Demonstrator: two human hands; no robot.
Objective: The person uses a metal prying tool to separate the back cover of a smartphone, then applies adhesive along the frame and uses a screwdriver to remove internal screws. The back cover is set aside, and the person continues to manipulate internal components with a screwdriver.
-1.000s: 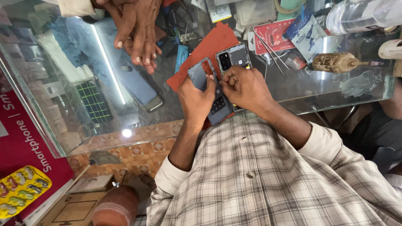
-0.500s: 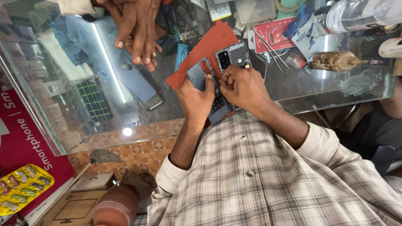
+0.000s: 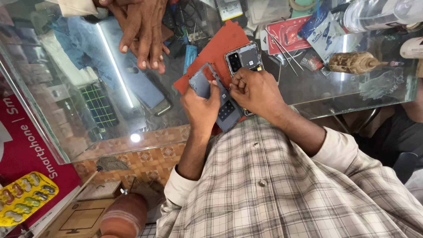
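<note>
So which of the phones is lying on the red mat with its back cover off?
The opened phone above the right hand; the grey one is hand-held.

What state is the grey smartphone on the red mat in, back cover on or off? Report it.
Off. The grey smartphone lies on the red mat with its insides exposed, while the left hand holds the detached grey back cover.
</note>
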